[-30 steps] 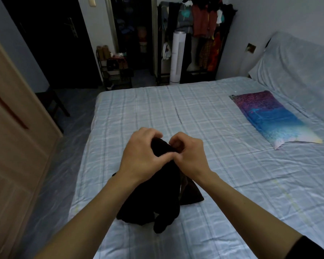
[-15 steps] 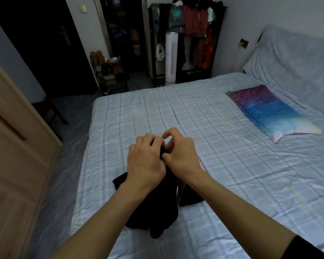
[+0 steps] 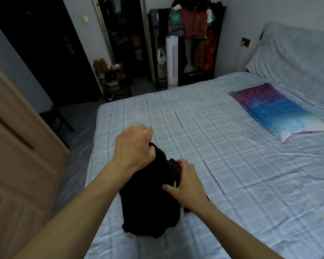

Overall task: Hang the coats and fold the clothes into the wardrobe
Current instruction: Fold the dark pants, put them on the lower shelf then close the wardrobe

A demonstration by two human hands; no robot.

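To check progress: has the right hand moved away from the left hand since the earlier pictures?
Yes. The right hand has dropped nearer and lower on the black garment; the left hand holds its top.

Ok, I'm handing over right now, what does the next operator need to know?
Left hand: grips the top of the black garment, lifting it.
Right hand: pinches the garment's right edge lower down.
The garment's lower end rests bunched on the checked bed sheet, near the bed's left side.
Done: garment picked up, not yet folded.
Left: fold it and put it in the wardrobe; the wooden door stands at left.
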